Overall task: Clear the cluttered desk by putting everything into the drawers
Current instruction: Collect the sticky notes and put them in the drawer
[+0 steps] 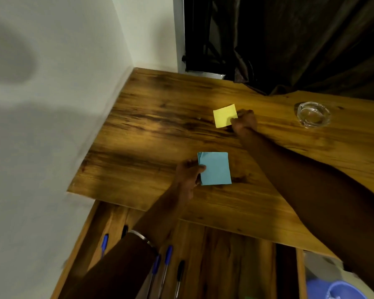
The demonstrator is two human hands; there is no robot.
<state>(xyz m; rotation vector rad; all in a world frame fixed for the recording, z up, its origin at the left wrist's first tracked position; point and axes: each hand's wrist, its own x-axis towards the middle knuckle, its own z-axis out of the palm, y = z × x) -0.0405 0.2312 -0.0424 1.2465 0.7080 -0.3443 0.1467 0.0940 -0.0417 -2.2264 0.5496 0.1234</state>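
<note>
head view: left hand [189, 175] pinches the blue note pad [215, 168]; right hand [244, 123] pinches the yellow note pad [225, 116], both on the desk [151, 117]; glass ashtray [313, 114] well apart.

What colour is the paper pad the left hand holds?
Light blue, seen in the head view: the left hand grips the pad.

You had one wide-angle view — worn on your head, looking forward and steeply down, close over the desk [151, 117] and its open drawer [220, 255] below — with the wall [52, 104] at left.
</note>
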